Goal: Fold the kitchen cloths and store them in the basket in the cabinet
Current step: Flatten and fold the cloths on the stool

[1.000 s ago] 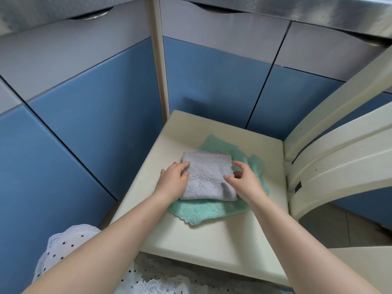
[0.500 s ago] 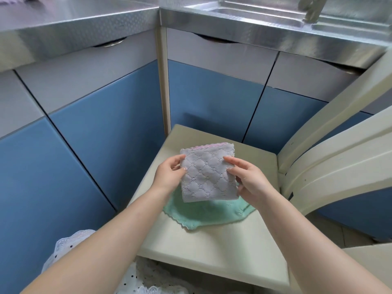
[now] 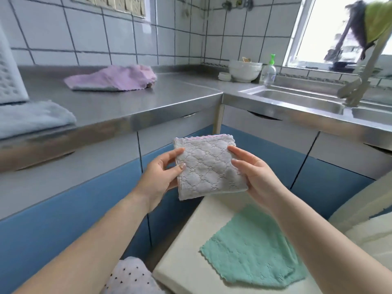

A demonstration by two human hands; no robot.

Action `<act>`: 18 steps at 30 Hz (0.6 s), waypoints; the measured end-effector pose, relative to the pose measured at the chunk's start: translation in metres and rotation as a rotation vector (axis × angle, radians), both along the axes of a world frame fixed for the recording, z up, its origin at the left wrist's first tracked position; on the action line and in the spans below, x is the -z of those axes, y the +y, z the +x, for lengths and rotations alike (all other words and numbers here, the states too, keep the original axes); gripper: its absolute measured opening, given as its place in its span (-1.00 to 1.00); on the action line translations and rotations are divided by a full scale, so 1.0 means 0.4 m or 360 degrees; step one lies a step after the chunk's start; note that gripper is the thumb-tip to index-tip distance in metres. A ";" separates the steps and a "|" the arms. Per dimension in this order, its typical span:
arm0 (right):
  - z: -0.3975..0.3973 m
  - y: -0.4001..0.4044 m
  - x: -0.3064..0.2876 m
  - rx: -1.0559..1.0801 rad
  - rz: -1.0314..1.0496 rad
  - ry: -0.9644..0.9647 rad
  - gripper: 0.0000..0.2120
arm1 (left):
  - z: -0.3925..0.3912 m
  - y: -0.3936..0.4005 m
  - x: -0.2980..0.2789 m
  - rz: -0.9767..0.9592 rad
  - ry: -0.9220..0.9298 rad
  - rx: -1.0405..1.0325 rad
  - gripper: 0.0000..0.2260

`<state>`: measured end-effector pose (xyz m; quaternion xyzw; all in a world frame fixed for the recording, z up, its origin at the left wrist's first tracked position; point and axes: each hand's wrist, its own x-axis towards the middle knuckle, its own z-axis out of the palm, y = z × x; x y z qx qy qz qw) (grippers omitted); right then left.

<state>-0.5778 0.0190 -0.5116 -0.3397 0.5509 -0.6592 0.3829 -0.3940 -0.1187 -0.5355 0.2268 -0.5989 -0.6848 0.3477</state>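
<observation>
**A:** Identify the work area, largest items first.

**B:** A stainless steel countertop (image 3: 131, 98) spans the upper left and centre of the frame; a sink (image 3: 297, 100) sits at centre right. Closed blue-and-grey cabinet doors (image 3: 265, 145) run beneath both. A cream chair seat (image 3: 191, 251) occupies the lower centre and right.

**A:** Locate the cloths.

**B:** A mint-green cloth (image 3: 252, 247) lies flat and unfolded on the chair seat, lower right. A pink cloth (image 3: 114, 78) lies crumpled on the countertop, upper left of centre. A pale blue cloth (image 3: 31, 119) rests at the left edge of the frame. The folded grey quilted cloth (image 3: 209, 166) is held in the air at centre frame, above the near end of the seat.

**A:** State the grip.

**B:** The left hand (image 3: 161, 177) pinches the cloth's left edge, thumb on the face, fingers behind. The right hand (image 3: 254, 172) grips the right edge, fingers curled around it.

**A:** Current step?

**B:** Judged: folding of this cloth is complete; storage is in hand. No basket is visible and every cabinet door in view is closed.

**A:** Next move requirements?

**B:** Probably transfer the cloth to one hand without loosening the fold, free the other to open the correct door, then place the cloth flat in the basket
</observation>
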 end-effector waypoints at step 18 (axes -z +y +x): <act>0.456 -0.450 -0.335 -0.0435 -0.0183 0.0437 -0.89 | 0.547 -0.212 -0.459 -0.0648 -0.0576 -0.0826 -0.71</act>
